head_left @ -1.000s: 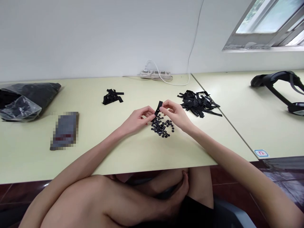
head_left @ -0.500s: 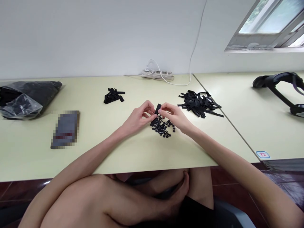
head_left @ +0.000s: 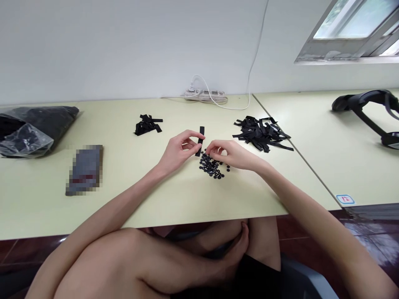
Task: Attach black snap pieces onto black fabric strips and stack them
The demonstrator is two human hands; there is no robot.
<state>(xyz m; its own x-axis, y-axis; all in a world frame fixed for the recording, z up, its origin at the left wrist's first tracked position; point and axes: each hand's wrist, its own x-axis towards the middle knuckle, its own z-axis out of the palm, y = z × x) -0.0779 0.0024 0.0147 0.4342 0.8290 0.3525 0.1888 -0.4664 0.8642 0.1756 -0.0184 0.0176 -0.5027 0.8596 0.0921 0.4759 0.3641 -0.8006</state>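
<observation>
White wall [head_left: 124, 45] at the back, seen from my place in the room. Pale yellow-green table [head_left: 174, 203] runs along it, a seam crossing on the right side. Person [head_left: 106, 261] seated at the near edge, both arms reaching over the tabletop. Window [head_left: 352, 25], upper right.

Clear plastic bag [head_left: 52, 126] with black contents: far left. Black curved frame [head_left: 366, 118]: far right, past the seam. Larger heap of black strips [head_left: 260, 135]: beyond the right hand [head_left: 229, 154]. Grey flat item [head_left: 85, 168], pixelated: left side, well apart from the hands. Power strip [head_left: 205, 96] with white cable: near the wall. Smaller heap of strips [head_left: 147, 125]: beyond the left hand [head_left: 176, 153].

Left hand: thumb and fingers pinch one black strip [head_left: 201, 132], held nearly upright just beside the discs. Right hand: fingers curled, tips at the upper part of the loose pile; cannot tell whether they grip anything.

Smallest: round black discs [head_left: 210, 167], scattered together on the table.
</observation>
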